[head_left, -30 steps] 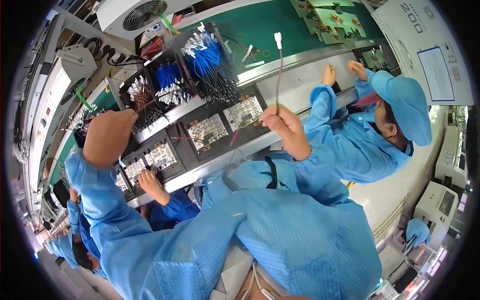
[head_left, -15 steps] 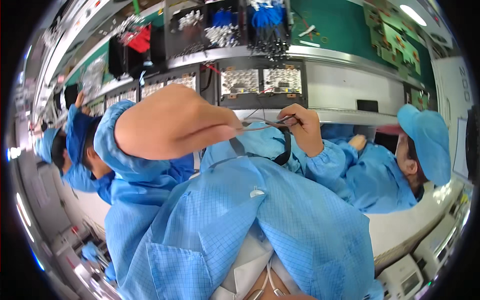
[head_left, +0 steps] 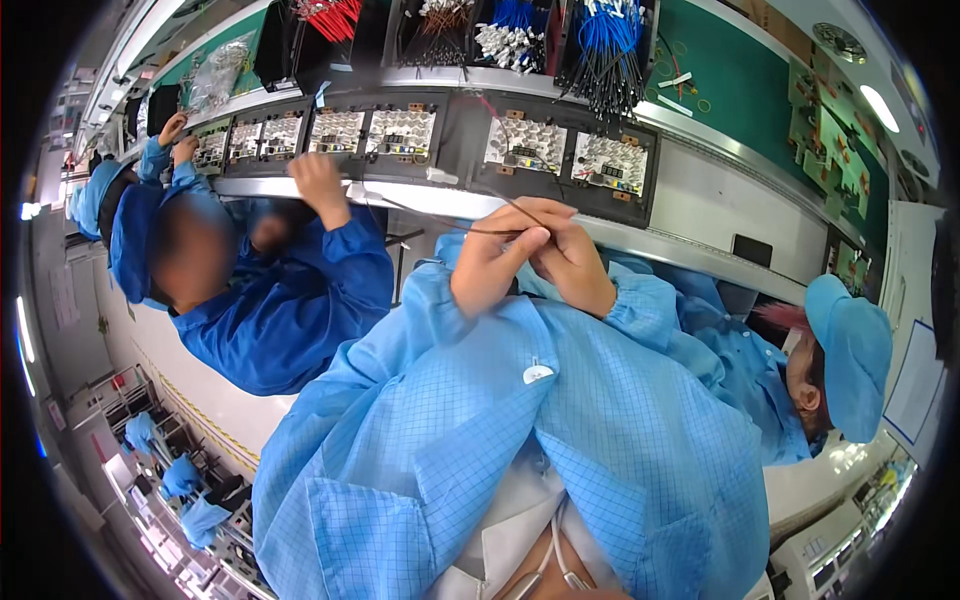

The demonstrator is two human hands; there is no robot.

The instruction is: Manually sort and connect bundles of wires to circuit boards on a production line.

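Note:
In front of my chest, my left hand (head_left: 488,262) and my right hand (head_left: 574,262) are together, with their fingers closed around thin dark wires (head_left: 430,217). The wires trail out to the left from my fingers, over the metal front edge of the bench. White connectors (head_left: 441,177) show near their far ends. What lies between my fingertips is hidden. Just beyond my hands, a black tray (head_left: 520,185) carries circuit boards (head_left: 610,162) set with pale components.
Behind the trays stand bins of blue wires (head_left: 607,40) and red wires (head_left: 328,18). More boards (head_left: 400,132) line the bench leftward. A co-worker in dark blue (head_left: 290,310) reaches in at left; another in a light blue cap (head_left: 850,350) is at right.
My left hand has come down and right, away from the camera, to meet my right hand. The wires, earlier stretched between my hands, now trail leftward. The view has shifted.

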